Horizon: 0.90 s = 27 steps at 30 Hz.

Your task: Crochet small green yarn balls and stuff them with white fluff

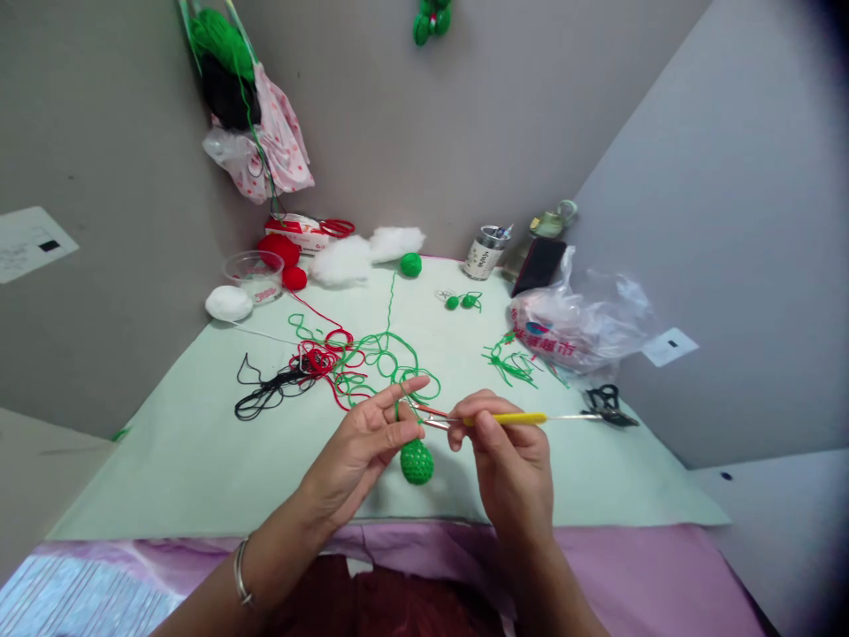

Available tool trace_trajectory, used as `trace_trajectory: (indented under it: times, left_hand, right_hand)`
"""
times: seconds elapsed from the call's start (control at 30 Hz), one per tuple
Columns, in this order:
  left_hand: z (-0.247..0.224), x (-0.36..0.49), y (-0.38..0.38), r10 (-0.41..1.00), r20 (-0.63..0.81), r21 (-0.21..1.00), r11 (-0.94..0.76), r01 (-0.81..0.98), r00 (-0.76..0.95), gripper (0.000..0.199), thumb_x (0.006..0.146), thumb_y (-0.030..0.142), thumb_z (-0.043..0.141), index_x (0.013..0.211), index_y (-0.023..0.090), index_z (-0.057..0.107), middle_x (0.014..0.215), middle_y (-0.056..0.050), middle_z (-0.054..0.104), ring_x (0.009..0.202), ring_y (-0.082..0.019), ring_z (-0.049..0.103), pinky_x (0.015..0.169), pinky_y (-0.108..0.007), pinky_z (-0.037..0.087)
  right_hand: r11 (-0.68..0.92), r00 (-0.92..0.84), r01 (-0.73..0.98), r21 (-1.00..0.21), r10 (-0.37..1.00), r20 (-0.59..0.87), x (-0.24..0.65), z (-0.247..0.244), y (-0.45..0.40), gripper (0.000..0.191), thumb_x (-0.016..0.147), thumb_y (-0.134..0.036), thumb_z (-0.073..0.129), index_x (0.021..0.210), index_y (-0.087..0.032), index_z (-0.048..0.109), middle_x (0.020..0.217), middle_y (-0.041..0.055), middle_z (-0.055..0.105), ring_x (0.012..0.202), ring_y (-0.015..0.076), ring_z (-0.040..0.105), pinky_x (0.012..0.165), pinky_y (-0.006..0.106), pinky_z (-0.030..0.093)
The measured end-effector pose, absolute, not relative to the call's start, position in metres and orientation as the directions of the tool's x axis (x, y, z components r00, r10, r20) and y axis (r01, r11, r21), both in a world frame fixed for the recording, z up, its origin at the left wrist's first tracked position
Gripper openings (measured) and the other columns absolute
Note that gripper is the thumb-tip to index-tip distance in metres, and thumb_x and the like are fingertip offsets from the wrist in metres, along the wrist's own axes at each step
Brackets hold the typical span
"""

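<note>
A small green crocheted ball (416, 462) hangs just below the fingertips of my left hand (371, 442). The thumb and a finger of that hand pinch its top edge, and green yarn loops round the raised index finger. My right hand (508, 456) is closed on a crochet hook with a yellow handle (510, 418); its metal tip reaches left to the yarn at my left fingertips. Behind the hook, small scissors with a reddish tint seem to lie on the table, partly hidden. Loose green yarn (398, 354) spreads over the table beyond my hands.
Red yarn (318, 358) and black yarn (275, 389) lie tangled on the left. White stuffing (341, 261), a clear tub (256, 276) and a pen can (486, 255) stand at the back. On the right are a plastic bag (577, 323), a phone (539, 265) and black-handled scissors (607, 407).
</note>
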<state>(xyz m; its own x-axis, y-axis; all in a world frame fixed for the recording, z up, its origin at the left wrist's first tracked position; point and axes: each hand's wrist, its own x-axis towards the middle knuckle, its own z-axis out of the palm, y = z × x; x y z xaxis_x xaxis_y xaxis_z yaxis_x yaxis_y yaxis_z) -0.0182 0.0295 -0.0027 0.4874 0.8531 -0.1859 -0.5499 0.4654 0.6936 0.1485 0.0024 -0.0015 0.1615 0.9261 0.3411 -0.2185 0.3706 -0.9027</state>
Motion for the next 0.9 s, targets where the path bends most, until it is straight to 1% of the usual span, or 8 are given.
trace_trajectory:
  times: [0.1,0.2,0.33,0.5,0.67,0.8,0.87,0.9]
  left_hand:
    - [-0.001,-0.018,0.028,0.855,-0.155,0.715,0.443,-0.541,0.495,0.061,0.078,0.02,0.086,0.135,0.017,0.066,0.074,0.003,0.059,0.068,-0.006,0.051,0.065,-0.018,0.038]
    - [0.0,-0.015,0.024,0.866,-0.136,0.751,0.407,-0.521,0.48,0.06,0.077,0.021,0.086,0.134,0.017,0.066,0.075,0.003,0.06,0.068,-0.007,0.052,0.066,-0.02,0.039]
    - [0.001,-0.011,0.021,0.891,-0.133,0.795,0.358,-0.491,0.434,0.07,0.074,0.021,0.089,0.139,0.019,0.061,0.073,0.004,0.061,0.07,-0.008,0.055,0.071,-0.022,0.041]
    - [0.004,-0.012,0.02,0.881,-0.144,0.777,0.382,-0.5,0.45,0.08,0.074,0.022,0.089,0.146,0.019,0.054,0.078,0.003,0.065,0.075,-0.01,0.06,0.077,-0.024,0.044]
    - [0.006,-0.018,0.025,0.852,-0.15,0.72,0.442,-0.534,0.502,0.065,0.075,0.02,0.087,0.136,0.017,0.064,0.073,0.005,0.059,0.064,-0.006,0.05,0.062,-0.02,0.037]
    - [0.005,-0.013,0.023,0.869,-0.121,0.755,0.394,-0.524,0.48,0.058,0.077,0.022,0.087,0.131,0.018,0.067,0.073,0.004,0.06,0.067,-0.007,0.053,0.067,-0.021,0.041]
    - [0.005,-0.008,0.02,0.919,-0.09,0.825,0.284,-0.488,0.383,0.059,0.077,0.023,0.087,0.132,0.019,0.066,0.075,0.004,0.062,0.074,-0.009,0.058,0.077,-0.023,0.045]
    - [0.005,-0.006,0.018,0.944,-0.071,0.855,0.223,-0.467,0.321,0.06,0.077,0.024,0.087,0.133,0.02,0.065,0.078,0.004,0.064,0.08,-0.011,0.061,0.083,-0.024,0.046]
  right_hand:
    - [0.291,0.175,-0.341,-0.894,0.954,0.244,0.149,0.004,0.003,0.017,0.092,-0.028,0.07,0.081,-0.021,0.08,0.076,0.0013,0.065,0.057,0.0083,0.059,0.053,0.022,0.046]
    - [0.284,0.193,-0.352,-0.892,0.954,0.228,0.149,0.006,0.001,0.017,0.091,-0.03,0.072,0.08,-0.021,0.08,0.075,0.0006,0.064,0.056,0.0072,0.058,0.052,0.021,0.044]
    - [0.359,0.173,-0.25,-0.899,0.93,0.324,0.147,0.002,-0.005,0.015,0.095,-0.029,0.068,0.089,-0.024,0.08,0.079,0.0008,0.065,0.061,0.0088,0.06,0.058,0.024,0.047]
    - [0.451,0.155,-0.086,-0.888,0.887,0.435,0.144,-0.002,-0.009,0.018,0.099,-0.023,0.062,0.097,-0.026,0.08,0.086,0.0013,0.067,0.069,0.0102,0.062,0.068,0.027,0.051]
    - [0.414,0.23,-0.191,-0.89,0.9,0.369,0.151,0.006,-0.005,0.016,0.096,-0.026,0.066,0.088,-0.023,0.079,0.076,0.0003,0.064,0.06,0.0088,0.059,0.057,0.024,0.047]
    - [0.363,0.205,-0.275,-0.89,0.927,0.315,0.152,0.012,-0.002,0.019,0.096,-0.029,0.065,0.083,-0.021,0.078,0.075,0.0011,0.064,0.054,0.0084,0.056,0.049,0.022,0.045]
    - [0.401,0.178,-0.162,-0.902,0.911,0.373,0.148,0.009,-0.004,0.019,0.098,-0.028,0.063,0.088,-0.023,0.078,0.077,0.0017,0.066,0.057,0.0103,0.058,0.052,0.024,0.048]
    - [0.449,0.162,-0.039,-0.892,0.884,0.438,0.145,0.006,-0.005,0.017,0.098,-0.025,0.062,0.093,-0.025,0.079,0.08,0.0024,0.067,0.063,0.0122,0.061,0.055,0.026,0.051]
